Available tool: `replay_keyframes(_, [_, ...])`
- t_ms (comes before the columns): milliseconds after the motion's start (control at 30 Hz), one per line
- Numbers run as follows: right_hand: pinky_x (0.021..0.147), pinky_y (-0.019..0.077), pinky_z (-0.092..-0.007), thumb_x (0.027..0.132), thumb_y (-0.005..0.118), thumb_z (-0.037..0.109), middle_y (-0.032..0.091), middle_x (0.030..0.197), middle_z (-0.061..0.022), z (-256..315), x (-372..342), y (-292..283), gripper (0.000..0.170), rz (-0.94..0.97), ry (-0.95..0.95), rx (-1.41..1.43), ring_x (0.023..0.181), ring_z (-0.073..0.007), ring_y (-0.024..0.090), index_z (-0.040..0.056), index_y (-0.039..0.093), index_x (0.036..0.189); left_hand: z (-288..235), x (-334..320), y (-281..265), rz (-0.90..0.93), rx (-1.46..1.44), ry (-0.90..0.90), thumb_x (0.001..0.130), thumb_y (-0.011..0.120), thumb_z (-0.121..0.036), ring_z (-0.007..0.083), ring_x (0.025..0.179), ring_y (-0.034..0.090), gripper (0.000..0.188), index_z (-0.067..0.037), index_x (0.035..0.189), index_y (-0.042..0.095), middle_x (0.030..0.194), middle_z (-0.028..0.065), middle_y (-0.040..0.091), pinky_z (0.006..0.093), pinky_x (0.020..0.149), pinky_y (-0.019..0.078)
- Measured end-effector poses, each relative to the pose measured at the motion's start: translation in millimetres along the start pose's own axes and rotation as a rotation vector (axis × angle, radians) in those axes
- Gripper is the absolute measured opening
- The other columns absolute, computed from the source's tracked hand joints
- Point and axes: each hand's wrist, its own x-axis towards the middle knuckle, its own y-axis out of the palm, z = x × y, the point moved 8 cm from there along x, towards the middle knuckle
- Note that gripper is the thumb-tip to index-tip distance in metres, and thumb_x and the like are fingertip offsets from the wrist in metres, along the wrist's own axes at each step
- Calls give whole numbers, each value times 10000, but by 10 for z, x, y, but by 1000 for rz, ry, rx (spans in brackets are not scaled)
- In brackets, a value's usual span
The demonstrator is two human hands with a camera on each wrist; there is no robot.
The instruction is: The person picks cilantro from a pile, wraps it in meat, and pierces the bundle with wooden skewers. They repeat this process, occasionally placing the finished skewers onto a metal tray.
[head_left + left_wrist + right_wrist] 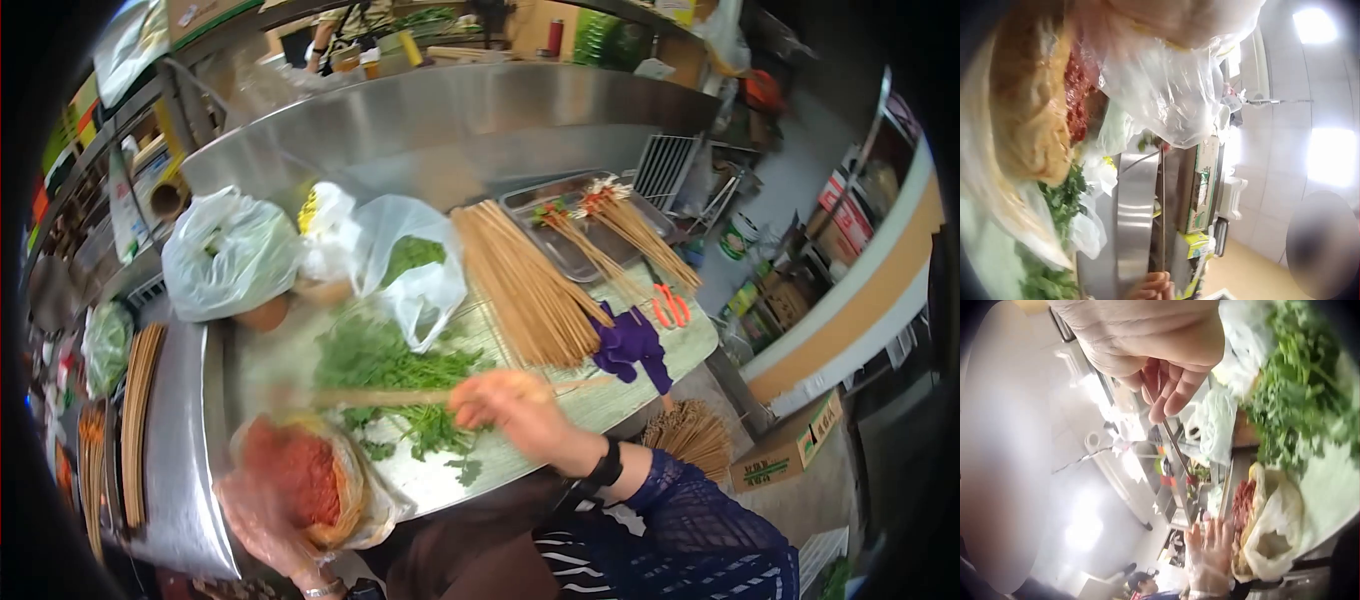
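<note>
My right hand (515, 415) pinches a thin wooden skewer (1175, 445) near one end, over the table's front. At the skewer's far tip sits a small red and green bit (1165, 147), and that end points toward my left hand (262, 522). The left hand wears a clear plastic glove (1207, 575), its fingers fairly straight beside a plastic bag (372, 508) filled with red minced meat (300, 475). Motion blurs that hand and the skewer in the head view. Leafy green herbs (400, 365) lie spread just beyond the skewer.
A large bundle of bare skewers (525, 290) lies beside a metal tray (520, 205) with filled skewers across it. Purple cloth (632, 345) and orange-handled scissors (671, 306) are at the right. White plastic bags (230, 255) stand along the back left.
</note>
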Motion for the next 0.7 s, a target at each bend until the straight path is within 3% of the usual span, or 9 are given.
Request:
replay_keyframes(33, [792,510,-279,976,465,186,631,1074,-121,158,26,-263,284,-86,-126,29,935,-187,629,-26,544,1146,56,12,-25,0,26,34,951,452,-271,276,1188,455,479,-69,1378,377,1387,159,390,380,969,397])
replay_keyframes(100, [802,505,-288,980,451,193,613,1113,-127,491,138,-850,311,-392,-180,-23,961,-193,616,-10,492,1211,168,1,-124,-2,66,87,935,482,-237,230,1054,512,471,-63,1365,394,1316,158,435,331,884,433])
replay_keyframes(167, [788,510,-295,984,441,215,599,1138,-132,793,327,-1408,332,-456,-344,8,967,-191,608,4,476,1238,209,-16,-155,-9,100,128,920,510,-200,183,931,528,464,-52,1349,411,1231,150,482,286,795,452])
replay_keyframes(333, [827,490,-336,994,423,292,566,1179,-131,842,606,-2738,391,-813,-383,26,1029,-210,576,23,443,1277,159,-43,-100,-21,80,80,885,552,-144,129,798,500,464,-16,1315,434,1090,115,520,231,682,435])
replay_keyframes(433, [812,499,-341,987,433,336,567,1175,-155,709,655,-3030,411,-881,-361,31,1007,-219,587,29,432,1260,188,-18,-123,-31,97,79,880,555,-136,121,762,501,460,-3,1305,440,1059,106,530,219,649,433])
replay_keyframes(533, [775,507,-329,980,448,352,581,1154,-171,537,633,-3138,408,-912,-276,167,958,-219,605,29,422,1229,212,5,-111,5,96,83,898,538,-145,114,728,508,441,3,1302,444,1043,103,548,215,620,440])
replay_keyframes(600, [673,518,-271,962,488,357,650,983,-127,362,713,-3055,396,-726,-124,286,783,-157,632,13,467,1158,157,-58,-107,40,125,147,939,499,-159,113,706,531,406,3,1308,446,1041,105,581,230,613,467])
replay_keyframes(633, [638,514,-250,952,516,342,654,922,-99,349,747,-2836,360,-615,-47,253,733,-130,623,15,512,1102,543,117,-401,30,-41,-19,951,485,-155,114,708,542,396,1,1312,443,1050,108,587,237,622,475])
replay_keyframes(700, [588,504,-217,932,561,307,653,838,-58,313,725,-2227,297,-452,55,116,666,-94,605,23,574,1018,544,102,-548,34,-59,-38,961,474,-138,120,715,558,374,2,1306,449,1066,114,597,246,632,486])
